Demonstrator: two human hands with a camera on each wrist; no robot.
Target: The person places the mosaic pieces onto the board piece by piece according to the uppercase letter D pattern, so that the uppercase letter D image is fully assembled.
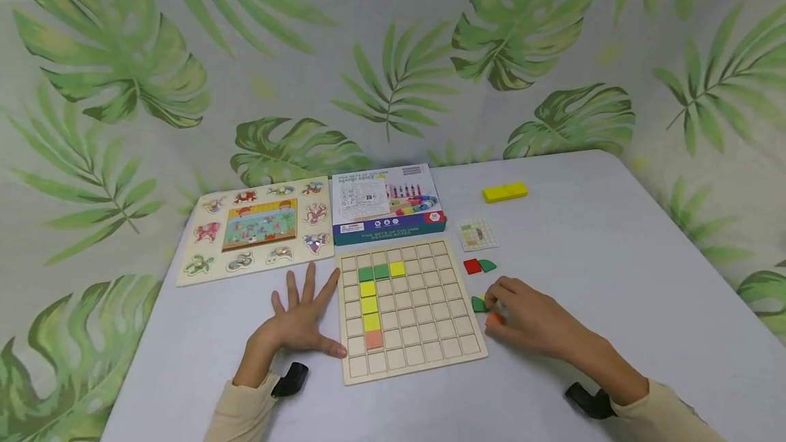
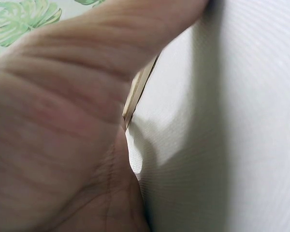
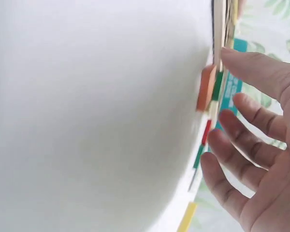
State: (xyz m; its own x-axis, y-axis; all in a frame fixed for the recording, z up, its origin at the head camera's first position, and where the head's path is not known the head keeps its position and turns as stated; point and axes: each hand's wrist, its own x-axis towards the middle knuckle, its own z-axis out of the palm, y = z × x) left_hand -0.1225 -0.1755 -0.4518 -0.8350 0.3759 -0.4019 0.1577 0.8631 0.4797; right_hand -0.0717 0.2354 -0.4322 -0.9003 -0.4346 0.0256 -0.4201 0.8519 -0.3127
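Observation:
A wooden grid board (image 1: pixel 420 319) lies on the table. Green tiles (image 1: pixel 381 271), yellow tiles (image 1: pixel 369 305) and one salmon tile (image 1: pixel 374 340) sit in its squares. My left hand (image 1: pixel 299 322) rests with fingers spread, index finger and thumb at the board's left edge. Right of the board hovers my right hand (image 1: pixel 531 316), its fingers loosely bent. An orange tile (image 3: pixel 206 89) is near its thumb, with a gap visible in the right wrist view. Beside that tile is a green quarter-round piece (image 1: pixel 478 304); a bit of yellow shows behind, partly hidden.
Farther back lie a red tile (image 1: pixel 472 266), another green quarter-round piece (image 1: pixel 488 265) and a small pattern card (image 1: pixel 485 237). A yellow block (image 1: pixel 505 192) is at the back right. Behind the board stand a beading game box (image 1: pixel 389 203) and a sea-animal puzzle board (image 1: pixel 209 251).

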